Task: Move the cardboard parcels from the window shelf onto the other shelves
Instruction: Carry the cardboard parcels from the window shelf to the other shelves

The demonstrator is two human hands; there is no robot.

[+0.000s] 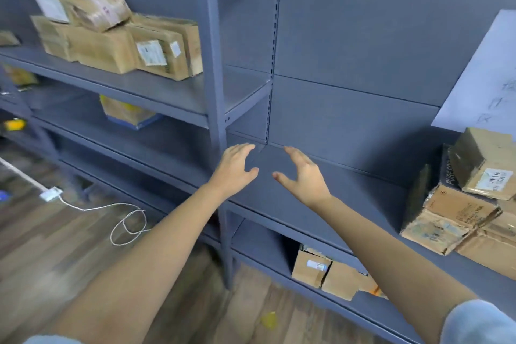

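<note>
Both my arms reach forward over a bare grey metal shelf (349, 198). My left hand (236, 167) and my right hand (304, 176) hover side by side above its left end, palms facing each other, fingers spread and relaxed, holding nothing. Cardboard parcels (469, 204) are stacked at the right end of that same shelf. More parcels (117, 39) with white labels sit piled on a higher shelf at the upper left. The window shelf is not in view.
A grey upright post (215, 78) divides the two shelf units just behind my left hand. Small boxes (326, 274) sit on the lower shelf. A white cable (122, 220) lies coiled on the wooden floor. A paper sheet (485, 75) hangs at right.
</note>
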